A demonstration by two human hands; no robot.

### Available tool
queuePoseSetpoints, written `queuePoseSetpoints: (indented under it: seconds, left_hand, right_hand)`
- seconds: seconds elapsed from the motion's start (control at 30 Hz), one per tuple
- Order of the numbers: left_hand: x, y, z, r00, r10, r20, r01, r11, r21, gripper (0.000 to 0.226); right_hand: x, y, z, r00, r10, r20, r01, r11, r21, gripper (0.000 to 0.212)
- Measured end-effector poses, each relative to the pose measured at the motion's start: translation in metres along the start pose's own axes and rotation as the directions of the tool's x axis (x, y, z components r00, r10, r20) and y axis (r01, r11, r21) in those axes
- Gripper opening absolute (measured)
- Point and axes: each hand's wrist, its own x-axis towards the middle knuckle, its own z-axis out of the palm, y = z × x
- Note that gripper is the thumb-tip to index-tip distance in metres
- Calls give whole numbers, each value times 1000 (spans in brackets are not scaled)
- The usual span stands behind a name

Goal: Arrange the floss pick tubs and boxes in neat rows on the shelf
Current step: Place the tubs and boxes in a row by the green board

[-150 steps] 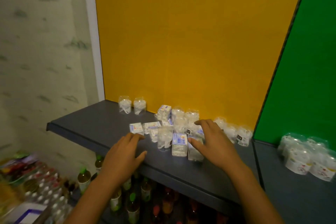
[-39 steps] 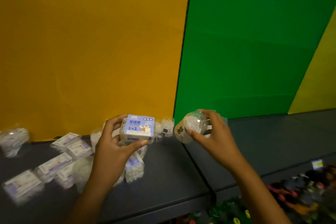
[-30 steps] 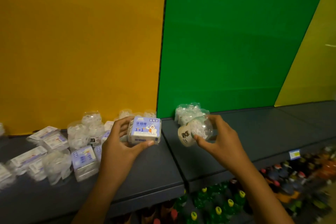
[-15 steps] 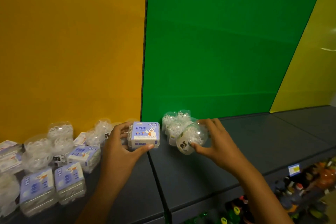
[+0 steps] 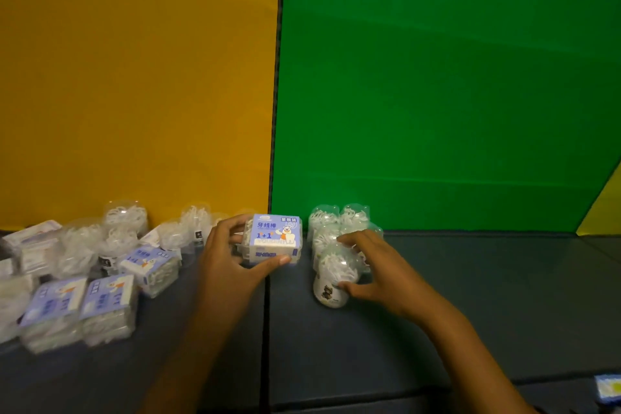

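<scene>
Grey shelf [image 5: 470, 296], split by a seam below the join of orange and green back panels. Best done by setting the clear round tub [image 5: 332, 279] upright at the front of the tub cluster [image 5: 339, 222] against the green panel, label forward, flush with its neighbours, then letting go without nudging them. Right hand [image 5: 379, 276]: grip curled round the tub's side, thumb low by the label, fingers over the top, tub apparently on the shelf. Left hand [image 5: 232, 265]: grip clasped on the blue-labelled box [image 5: 274, 237], thumb under the front edge, fingers behind, held at the seam; hard to tell whether resting or raised. Loose boxes and tubs [image 5: 100, 265] heaped to the left, not yet in rows.
</scene>
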Motion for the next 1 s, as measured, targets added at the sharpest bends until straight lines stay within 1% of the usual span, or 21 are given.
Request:
queuePoseSetpoints:
  seconds: [0.13, 0.3, 0.47, 0.53, 0.63, 0.73, 0.83, 0.9, 1.0]
  left_hand:
    - [-25, 8, 18, 994, -54, -95, 57, 998, 24, 72]
    - [-53, 16, 27, 980, -52, -190, 76, 990, 118, 71]
    - [-65, 25, 32, 966, -49, -253, 90, 984, 153, 72]
    - [-64, 30, 36, 965, -37, -258, 81, 983, 163, 74]
    - [-56, 36, 45, 971, 4, -239, 41, 982, 183, 73]
    - [-41, 41, 59, 979, 55, -195, -19, 983, 181, 72]
    - [-24, 43, 83, 988, 78, -135, -59, 988, 146, 75]
    - [-14, 41, 103, 992, 82, -95, -70, 990, 122, 77]
    - [-4, 41, 138, 992, 112, -57, -103, 985, 141, 75]
  right_hand:
    - [7, 19, 2, 995, -70, 73, 67, 997, 45, 68]
    - [7, 35, 12, 986, -151, 73, 143, 985, 97, 64]
    - [9, 42, 7, 972, -222, 77, 213, 970, 117, 63]
    - [7, 46, -2, 972, -228, 59, 220, 968, 122, 62]
    - [7, 57, -20, 975, -222, -33, 224, 970, 94, 54]
    - [2, 76, -37, 984, -150, -100, 149, 989, -18, 52]
    - [-7, 101, -53, 992, -64, -113, 49, 990, -131, 54]
    - [-15, 119, -66, 994, 5, -111, -29, 976, -217, 54]
    - [-27, 144, -85, 985, 63, -158, -112, 940, -322, 53]
